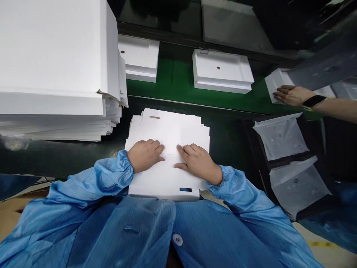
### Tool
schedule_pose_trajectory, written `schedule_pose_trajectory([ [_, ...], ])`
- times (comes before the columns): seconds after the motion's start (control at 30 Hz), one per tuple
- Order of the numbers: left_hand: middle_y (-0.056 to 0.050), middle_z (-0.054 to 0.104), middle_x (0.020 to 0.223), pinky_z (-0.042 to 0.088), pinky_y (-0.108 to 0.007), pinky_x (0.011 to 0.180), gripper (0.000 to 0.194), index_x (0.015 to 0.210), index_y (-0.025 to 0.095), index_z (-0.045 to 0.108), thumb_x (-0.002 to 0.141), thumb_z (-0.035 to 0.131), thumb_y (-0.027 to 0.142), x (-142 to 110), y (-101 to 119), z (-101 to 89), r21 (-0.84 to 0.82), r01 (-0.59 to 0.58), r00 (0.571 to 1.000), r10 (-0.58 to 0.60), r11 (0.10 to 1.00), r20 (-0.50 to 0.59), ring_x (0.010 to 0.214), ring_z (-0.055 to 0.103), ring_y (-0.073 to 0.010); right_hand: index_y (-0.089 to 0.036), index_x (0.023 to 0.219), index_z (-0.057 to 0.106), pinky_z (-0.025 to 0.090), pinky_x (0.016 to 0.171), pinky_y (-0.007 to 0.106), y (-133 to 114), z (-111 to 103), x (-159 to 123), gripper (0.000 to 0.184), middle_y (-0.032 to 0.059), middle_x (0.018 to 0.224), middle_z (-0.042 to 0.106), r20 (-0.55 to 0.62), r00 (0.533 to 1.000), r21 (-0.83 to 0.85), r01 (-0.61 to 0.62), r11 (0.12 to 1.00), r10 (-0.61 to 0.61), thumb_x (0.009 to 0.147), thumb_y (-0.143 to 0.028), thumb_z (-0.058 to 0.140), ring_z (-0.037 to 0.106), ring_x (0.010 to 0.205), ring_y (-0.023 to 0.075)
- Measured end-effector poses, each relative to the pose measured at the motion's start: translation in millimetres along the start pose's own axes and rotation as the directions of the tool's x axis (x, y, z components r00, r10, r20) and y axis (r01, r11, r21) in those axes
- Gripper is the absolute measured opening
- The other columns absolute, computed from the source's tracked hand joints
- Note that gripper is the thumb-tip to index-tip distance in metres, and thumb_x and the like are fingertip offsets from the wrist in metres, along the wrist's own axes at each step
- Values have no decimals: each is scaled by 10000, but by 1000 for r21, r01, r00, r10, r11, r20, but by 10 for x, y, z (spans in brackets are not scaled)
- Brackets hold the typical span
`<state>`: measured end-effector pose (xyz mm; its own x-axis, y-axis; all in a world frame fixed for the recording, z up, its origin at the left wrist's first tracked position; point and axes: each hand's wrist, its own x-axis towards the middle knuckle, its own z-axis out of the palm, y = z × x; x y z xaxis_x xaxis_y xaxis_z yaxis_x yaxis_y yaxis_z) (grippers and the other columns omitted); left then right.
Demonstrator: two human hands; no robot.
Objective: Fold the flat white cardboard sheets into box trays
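Note:
A die-cut white cardboard sheet point(161, 175) lies in front of me with a crease across its middle and a small slot near each end. Its near edge overhangs the table towards my body, and more white sheets show beneath its far edges. My left hand point(146, 154) rests on the left half near the crease, fingers bent and thumb apart from them. On the right half, my right hand point(198, 160) presses down with bent fingers and the thumb held away. Both hands touch the surface without grasping anything. The undersides of the fingers are hidden.
A tall stack of white cardboard point(52, 52) stands at the left. White box trays point(223, 69) sit on a green conveyor surface point(173, 63) beyond. Another person's hand point(295, 96) touches a white box at the right, above translucent bags point(281, 137).

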<state>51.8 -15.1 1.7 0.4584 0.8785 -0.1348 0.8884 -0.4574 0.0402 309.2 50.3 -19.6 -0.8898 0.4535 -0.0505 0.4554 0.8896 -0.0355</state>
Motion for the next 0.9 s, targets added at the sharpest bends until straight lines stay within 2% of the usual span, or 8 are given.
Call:
schedule_pose_trajectory([
  [0.1,-100,662,998,383,-342,636,349,1251,174,639,1004,563,407,99,-11,12,5,-10,1000,11,1000,-14,901,621,-250,-82,1297,642,428,773,400,47,24,57,601,139,979,661,-88,996,-1,-6,1000,6,1006,-577,465,550,886,275],
  [0.27,-93,650,975,439,-369,714,218,1033,134,688,973,592,320,170,14,93,-8,-59,994,58,998,-91,908,618,-241,-127,1131,689,440,839,362,96,93,115,388,121,1023,683,-221,975,91,33,995,-12,1041,-446,489,561,921,239],
  [0.4,-77,639,916,436,-366,697,157,964,142,679,974,558,242,187,19,166,-3,-66,986,65,998,-157,844,602,-223,-123,1077,684,440,833,367,104,73,153,354,121,1026,688,-214,976,93,63,994,-41,1055,-404,470,569,900,240],
  [0.57,-83,622,869,426,-357,694,224,905,146,670,1004,469,157,213,-18,219,-4,-71,972,69,997,-224,804,579,-207,-128,1033,683,422,799,359,131,-22,217,324,112,979,680,-106,992,72,79,994,-71,1062,-356,454,567,863,235],
  [0.67,-95,634,903,432,-358,691,213,950,147,679,994,471,143,215,-29,162,-14,-93,982,89,996,-164,819,589,-219,-132,1020,688,411,792,355,139,-69,243,338,113,975,680,-47,996,73,80,994,-77,1071,-341,428,571,867,230],
  [0.8,-110,651,935,446,-364,696,241,989,139,687,973,448,114,252,-38,35,-72,-84,996,82,994,-27,846,616,-235,-134,1006,705,402,775,355,141,-117,274,380,116,958,686,21,997,96,68,993,-70,1085,-321,384,582,859,223],
  [0.9,-118,667,944,453,-357,685,229,985,132,687,911,478,77,349,-76,-49,-132,-53,994,65,990,92,855,639,-243,-144,1002,722,395,753,345,190,-165,343,368,111,965,707,98,995,121,15,993,-27,1081,-292,394,609,863,221],
])
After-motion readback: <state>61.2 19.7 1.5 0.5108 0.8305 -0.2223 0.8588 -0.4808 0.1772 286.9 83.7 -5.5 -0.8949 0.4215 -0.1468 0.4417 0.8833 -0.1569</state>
